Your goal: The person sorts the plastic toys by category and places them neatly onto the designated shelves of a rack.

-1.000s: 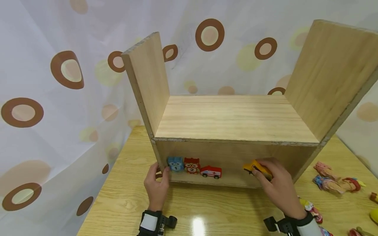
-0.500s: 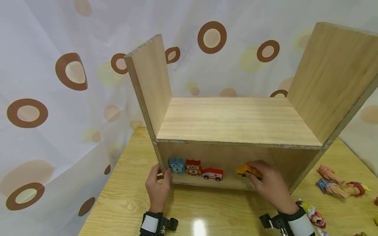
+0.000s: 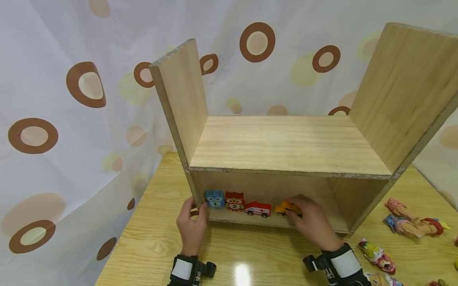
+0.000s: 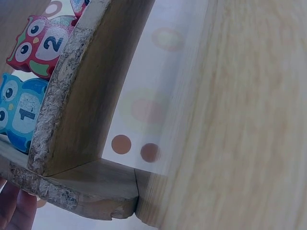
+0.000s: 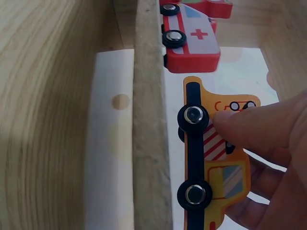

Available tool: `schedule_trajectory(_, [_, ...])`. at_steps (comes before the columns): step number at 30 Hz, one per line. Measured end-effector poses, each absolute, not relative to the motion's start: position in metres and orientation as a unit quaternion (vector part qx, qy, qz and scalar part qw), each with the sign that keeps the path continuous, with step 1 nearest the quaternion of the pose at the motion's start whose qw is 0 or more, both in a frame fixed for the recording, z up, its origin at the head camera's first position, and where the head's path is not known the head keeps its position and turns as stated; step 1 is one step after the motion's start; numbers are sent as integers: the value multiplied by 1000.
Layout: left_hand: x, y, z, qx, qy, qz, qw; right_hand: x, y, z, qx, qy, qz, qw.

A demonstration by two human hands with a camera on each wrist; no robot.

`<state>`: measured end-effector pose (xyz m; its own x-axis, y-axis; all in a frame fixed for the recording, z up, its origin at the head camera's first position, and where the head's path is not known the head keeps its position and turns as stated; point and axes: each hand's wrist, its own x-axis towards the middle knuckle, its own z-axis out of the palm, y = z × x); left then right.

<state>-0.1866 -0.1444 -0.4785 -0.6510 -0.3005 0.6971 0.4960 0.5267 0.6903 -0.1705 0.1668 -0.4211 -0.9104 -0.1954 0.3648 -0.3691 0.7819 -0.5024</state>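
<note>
– Between the thumb and fingers of the right grip [image 3: 311, 220], what is held?

– A yellow toy truck [image 3: 284, 207] is pinched there, the thumb being laid over one face and the other fingers kept behind it; the grip is narrowed to the truck's thickness. Both are seen at the lower compartment [image 3: 272, 184] of a wooden shelf [image 3: 286, 145], near its front edge. Whether the truck's weight is borne by the board cannot be told.

– And to the left of that grip, what is placed?

– Just past the truck's end, a red and white toy ambulance [image 3: 257, 209] is set, with a narrow gap left between them. Farther from the grip, a red owl [image 3: 234, 201] marked 2 is stood upright, and beside it a blue owl [image 3: 214, 199] marked 1.

– What is held by the left grip [image 3: 193, 226]?

– By it the shelf's left side panel [image 3: 180, 99] is held near the bottom front corner, the thumb being placed at the front edge. The blue owl is the toy nearest to it.

– And to the right of the right grip?

– Outside the shelf, on the tabletop [image 3: 143, 238], a yellow and red toy figure [image 3: 377, 256] is laid; farther off, a small cluster of toys [image 3: 411, 222] is spread.
</note>
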Motion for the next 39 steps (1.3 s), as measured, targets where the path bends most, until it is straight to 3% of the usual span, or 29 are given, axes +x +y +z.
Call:
schedule_trajectory(13, [-190,-144,-481,-62,-770,-476,420,-171,158,-419,153,-936,295,116])
schedule_trajectory(20, [-181,-136,-460,-60,-769,-472,426,-173,157,-421,150,-937,295,114])
schedule_trajectory(26, [-189,-142,-481,-59,-771,-471,425,-171,159,-422,151,-934,302,114])
schedule_trajectory(39, [-189,-143,-482,-65,-765,-484,419,-129,175,-405,161,-879,313,320])
